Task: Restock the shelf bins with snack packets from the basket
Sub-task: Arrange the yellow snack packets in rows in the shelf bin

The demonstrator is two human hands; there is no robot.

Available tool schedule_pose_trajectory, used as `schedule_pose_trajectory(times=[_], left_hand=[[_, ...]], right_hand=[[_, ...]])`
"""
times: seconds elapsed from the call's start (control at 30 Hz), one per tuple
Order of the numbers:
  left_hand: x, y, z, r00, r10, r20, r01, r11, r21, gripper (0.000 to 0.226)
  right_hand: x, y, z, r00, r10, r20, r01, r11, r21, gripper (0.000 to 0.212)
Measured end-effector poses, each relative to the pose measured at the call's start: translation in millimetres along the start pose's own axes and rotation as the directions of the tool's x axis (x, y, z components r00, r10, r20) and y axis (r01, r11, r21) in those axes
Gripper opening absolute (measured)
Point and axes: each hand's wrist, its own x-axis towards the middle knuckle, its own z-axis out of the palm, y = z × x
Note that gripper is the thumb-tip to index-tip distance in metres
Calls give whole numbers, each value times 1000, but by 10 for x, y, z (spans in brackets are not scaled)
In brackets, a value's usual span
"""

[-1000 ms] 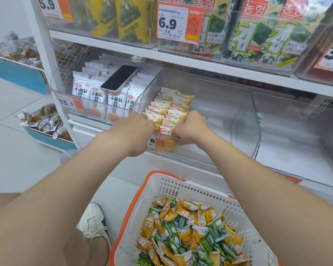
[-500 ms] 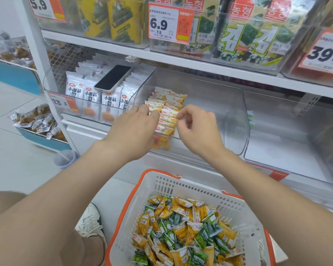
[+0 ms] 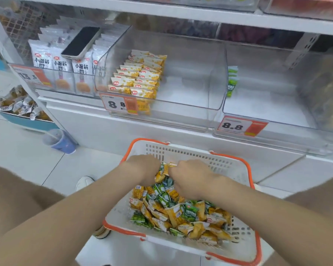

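Down in the basket (image 3: 188, 153), both hands sit knuckles up and close together at its far end. The left hand (image 3: 142, 168) and the right hand (image 3: 190, 178) have their fingers curled down into the packets (image 3: 173, 210), bunching a few yellow ones that stick up in the gap between them. The fingertips are buried, so how many each hand grips cannot be told. The rest of the yellow and green packets lie loose across the basket floor. Above, on the shelf, the middle bin (image 3: 190, 73) holds two neat yellow rows (image 3: 138, 77) at its left side behind a price tag (image 3: 119, 103). The right bin (image 3: 267, 104) has a few green packs (image 3: 231, 81) standing against its left wall. The left bin (image 3: 52, 81) is full of white packs (image 3: 42, 58) with a phone (image 3: 82, 43) lying on top. A cup (image 3: 60, 141) stands on the floor by the shelf foot
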Motion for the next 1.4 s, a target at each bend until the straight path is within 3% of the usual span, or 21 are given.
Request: schedule_pose_trajectory(times=[0.07, 0.2, 0.4, 0.47, 0.7, 0.77, 0.93, 1.03, 1.17, 1.2, 1.3, 1.4], left_hand=[[141, 59, 254, 996, -33, 85, 33, 999, 0, 26], [332, 156, 811, 963, -58, 263, 61, 998, -5, 12], [414, 253, 1479, 921, -130, 368, 182, 977, -112, 52], [459, 212, 1682, 922, -147, 358, 220, 960, -171, 59], [580, 43, 1607, 956, -155, 250, 221, 940, -260, 18], [590, -48, 1553, 964, -141, 227, 200, 944, -263, 19], [551, -248, 1245, 993, -60, 103, 97, 912, -398, 21], [435, -298, 889, 1000, -16, -15, 4, 820, -572, 18], [160, -267, 293, 990, 111, -86, -136, 605, -784, 13], [93, -256, 157, 988, 122, -96, -149, 566, -811, 14], [-116, -230, -217, 986, 113, -126, -165, 461, -872, 21], [-349, -202, -562, 976, 130, -175, -210, 339, -917, 11]], right_hand=[[15, -4, 107, 999, -26, 46, 27, 999, -19, 10], [39, 1, 166, 992, -61, 112, 66, 997, -45, 12], [102, 13, 254, 983, -91, 162, 97, 995, -34, 9], [116, 17, 262, 981, -98, 168, 104, 994, -29, 10], [124, 33, 192, 978, -119, 170, 124, 992, -19, 11], [103, 48, 145, 980, -111, 166, 114, 993, -11, 6], [12, 129, 48, 979, -86, 185, 79, 996, 42, 20], [-74, 206, -31, 983, -67, 173, 59, 997, 49, 27], [-130, 328, -152, 995, -9, 97, -2, 993, 114, 22], [-136, 346, -187, 998, -7, 60, -3, 987, 164, 29], [-177, 345, -312, 996, -39, -83, 64, 944, 325, 75], [-252, 288, -417, 972, 8, -235, 76, 936, 345, 82]])
